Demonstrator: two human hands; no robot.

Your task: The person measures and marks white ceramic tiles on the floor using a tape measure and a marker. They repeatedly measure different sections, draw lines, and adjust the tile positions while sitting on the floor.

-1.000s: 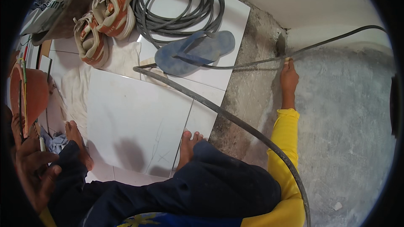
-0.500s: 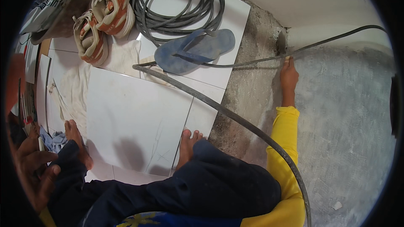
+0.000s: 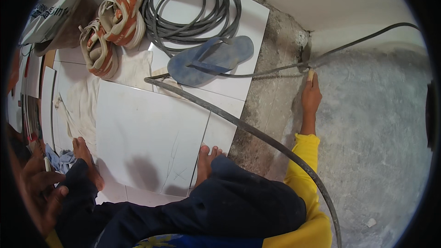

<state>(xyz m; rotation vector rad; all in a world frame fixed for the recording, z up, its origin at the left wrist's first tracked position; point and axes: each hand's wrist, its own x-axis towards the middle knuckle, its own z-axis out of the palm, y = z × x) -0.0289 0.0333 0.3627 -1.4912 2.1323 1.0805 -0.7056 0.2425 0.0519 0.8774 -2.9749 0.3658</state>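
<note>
My right hand [image 3: 311, 96], at the end of a yellow sleeve, reaches to the base of the grey wall, just below a black cable [image 3: 275, 70]. Its fingers are closed together, with a small pale piece [image 3: 310, 76] at the tips that I cannot make out. Near the left rim my left hand [image 3: 46, 190] is closed, its fingers curled and thumb up, around a short white stick [image 3: 47, 164]. Between my feet lies a large white tile [image 3: 149, 131] with thin pencil-like lines drawn on it. A thicker dark stretch of hose or cable [image 3: 239, 123] crosses over its far edge.
A blue flip-flop [image 3: 197, 64] rests beside a coil of black cable [image 3: 154, 23]. Orange and cream shoes [image 3: 126, 16] and a white cloth [image 3: 82, 105] lie at the far left. A bare, rough concrete strip [image 3: 271, 92] runs between the tiles and the wall.
My right hand has drawn slightly back toward me, away from the black cable at the wall. The view has shifted a little; my left hand stays curled.
</note>
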